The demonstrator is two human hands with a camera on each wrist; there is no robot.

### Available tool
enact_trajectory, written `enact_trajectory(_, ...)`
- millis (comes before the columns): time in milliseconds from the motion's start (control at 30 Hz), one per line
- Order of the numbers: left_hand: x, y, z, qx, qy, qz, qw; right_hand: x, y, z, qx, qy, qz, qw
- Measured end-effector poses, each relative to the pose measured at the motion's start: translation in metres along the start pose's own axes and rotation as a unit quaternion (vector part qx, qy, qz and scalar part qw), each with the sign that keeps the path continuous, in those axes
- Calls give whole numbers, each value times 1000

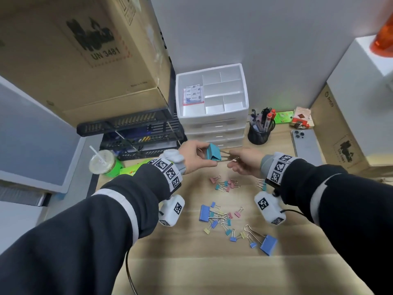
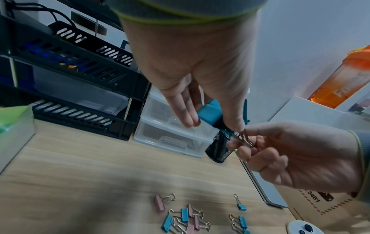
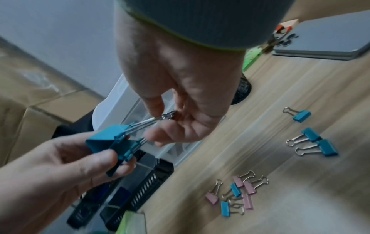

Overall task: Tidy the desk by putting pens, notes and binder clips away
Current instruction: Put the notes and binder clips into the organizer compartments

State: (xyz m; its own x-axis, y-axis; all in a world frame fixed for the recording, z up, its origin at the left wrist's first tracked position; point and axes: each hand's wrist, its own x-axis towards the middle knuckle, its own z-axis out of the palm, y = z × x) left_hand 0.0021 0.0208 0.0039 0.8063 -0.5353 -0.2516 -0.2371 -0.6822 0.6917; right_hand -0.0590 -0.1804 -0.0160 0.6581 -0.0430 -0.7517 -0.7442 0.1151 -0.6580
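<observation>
— Binder clips, large and teal with silver wire handles (image 1: 213, 152), are held in the air above the light wooden table (image 1: 191, 262), in front of the white plastic drawer unit (image 1: 212, 124). How many are in the grip?

— From the right wrist view it looks like two teal bodies pressed together, though I cannot tell for sure. The left hand (image 1: 194, 156) pinches the teal bodies between thumb and fingers (image 2: 186, 110); the right hand (image 1: 244, 161) grips the wire handles, its fingers (image 3: 154, 101) curled round them.

— And the rest of the clips?

— A cluster of small pink and teal binder clips (image 1: 226, 185) lies on the table just below the hands. Nearer the camera lies a second scatter of blue, yellow and pink clips (image 1: 219, 218), with one large blue binder clip (image 1: 268, 244) at its right edge.

— What stands around them?

— A black mesh pen cup full of pens (image 1: 260, 129) stands just right of the drawer unit, whose open top tray holds a small packet (image 1: 193, 93) in its left compartment. A silver smartphone (image 1: 306, 145) lies face down to the right, black stacked letter trays (image 1: 136, 135) stand to the left, and a lidded drink cup with a straw (image 1: 102, 161) stands at the table's left edge.
</observation>
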Motion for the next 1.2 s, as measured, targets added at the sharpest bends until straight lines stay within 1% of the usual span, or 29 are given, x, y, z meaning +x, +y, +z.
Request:
enact_trajectory(67,0,2,-3,10,34,0,999,-5,-5,-3,96,-25,14,995)
enact_trajectory(167,1,8,-10,10,76,19,997,-12,-21,-1,235,-36,-17,971)
enact_trajectory(267,5,19,-16,13,125,34,991,-17,-43,4,302,-48,-37,951)
enact_trajectory(333,8,25,-18,0,147,42,988,-18,-57,5,316,-54,-44,946)
enact_trajectory(400,11,33,-23,-8,164,54,985,-20,-73,4,265,-28,-79,961)
enact_trajectory(467,16,41,-33,-11,171,62,983,-21,-94,0,153,21,-159,975)
enact_trajectory(500,19,43,-36,-11,164,63,984,-24,-105,-2,95,43,-209,972)
enact_trajectory(533,22,44,-39,-13,154,61,986,-29,-118,-5,39,62,-255,964)
enact_trajectory(600,27,43,-45,-12,146,61,987,-36,-147,-13,-67,105,-332,935)
enact_trajectory(700,32,40,-55,51,161,67,983,-38,-188,-29,-214,168,-411,870)
enact_trajectory(767,39,36,-62,115,168,72,976,-30,-204,-36,-306,202,-430,825)
enact_trajectory(800,42,36,-64,148,164,72,973,-25,-209,-38,-346,208,-430,807)
enact_trajectory(867,49,35,-68,208,147,70,965,-14,-212,-41,-416,207,-416,782)
enact_trajectory(933,56,34,-68,237,133,69,960,-4,-211,-41,-461,206,-413,758)
enact_trajectory(1067,68,26,-66,250,89,53,963,11,-212,-42,-487,212,-430,730)
enact_trajectory(1200,72,17,-62,238,81,64,966,26,-207,-48,-524,214,-416,712)
